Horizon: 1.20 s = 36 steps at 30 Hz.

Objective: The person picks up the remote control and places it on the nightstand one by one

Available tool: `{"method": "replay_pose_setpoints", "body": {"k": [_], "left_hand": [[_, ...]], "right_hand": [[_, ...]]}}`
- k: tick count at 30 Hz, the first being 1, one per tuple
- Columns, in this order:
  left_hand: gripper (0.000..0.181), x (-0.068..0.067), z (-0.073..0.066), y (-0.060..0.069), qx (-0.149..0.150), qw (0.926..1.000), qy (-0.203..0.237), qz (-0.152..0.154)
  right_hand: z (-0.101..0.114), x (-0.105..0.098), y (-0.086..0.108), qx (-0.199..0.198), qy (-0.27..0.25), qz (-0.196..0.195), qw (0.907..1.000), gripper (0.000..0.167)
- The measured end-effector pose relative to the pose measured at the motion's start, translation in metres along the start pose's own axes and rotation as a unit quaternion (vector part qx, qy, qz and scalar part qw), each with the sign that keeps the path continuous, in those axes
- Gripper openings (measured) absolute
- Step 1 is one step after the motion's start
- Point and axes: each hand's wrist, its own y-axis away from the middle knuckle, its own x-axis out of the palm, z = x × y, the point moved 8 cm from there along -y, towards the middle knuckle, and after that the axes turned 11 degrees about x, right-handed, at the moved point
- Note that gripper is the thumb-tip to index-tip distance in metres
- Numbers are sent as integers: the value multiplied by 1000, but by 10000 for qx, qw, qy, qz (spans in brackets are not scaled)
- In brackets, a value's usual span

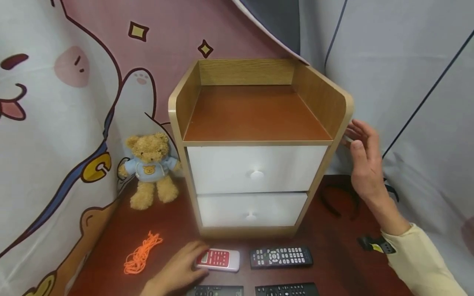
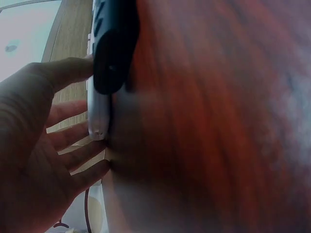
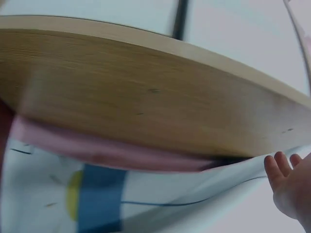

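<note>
My left hand lies at the left end of a white handheld device with a red key panel and a small display. Its fingers reach along the far edge and its thumb is at the near edge. In the left wrist view those fingers are spread and fairly straight beside the white device, with the thumb by the end of a black remote. Beside the right side panel of a small wooden cabinet, my right hand is raised with loose fingers, holding nothing visible. Whether its fingertips touch the panel is unclear.
The cabinet has two closed white drawers. Left of it sits a teddy bear, with an orange cord bundle nearer. A dark remote lies right of the device; two more remotes line the front. Dark items lie beneath the right arm.
</note>
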Motion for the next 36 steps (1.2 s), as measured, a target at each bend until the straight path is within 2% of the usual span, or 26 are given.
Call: {"method": "replay_pose_setpoints", "body": {"k": [3,6,10,16,19,22,27,31,36], "left_hand": [[64,2,0,0,-22,10000,-34,35],[65,2,-3,-2,141,9999,-61,-49],[64,5,-9,-5,444,9990,-16,-37],[62,5,-16,-12,722,9974,2,-87],[61,5,-19,-15,829,9964,-134,-86],[61,5,-22,-19,977,9948,-280,25],[59,0,-26,-28,1188,9919,-357,277],[56,0,-25,-30,1094,9925,-328,428],[56,0,-22,-28,1063,9935,-162,381]], "right_hand": [[16,4,-18,-154,186,-216,9995,46],[32,9,-31,-342,264,-445,9981,48],[47,15,-41,-540,-110,-895,9945,47],[54,18,-46,-802,-1025,-1829,9745,45],[54,20,-47,-901,-1285,-2097,9651,44],[55,22,-47,-927,-1408,-2215,9605,44],[57,24,-46,-928,-1457,-2265,9586,42],[57,26,-48,-991,-1449,-2199,9596,39],[57,27,-50,-1070,-1411,-2202,9592,37]]}}
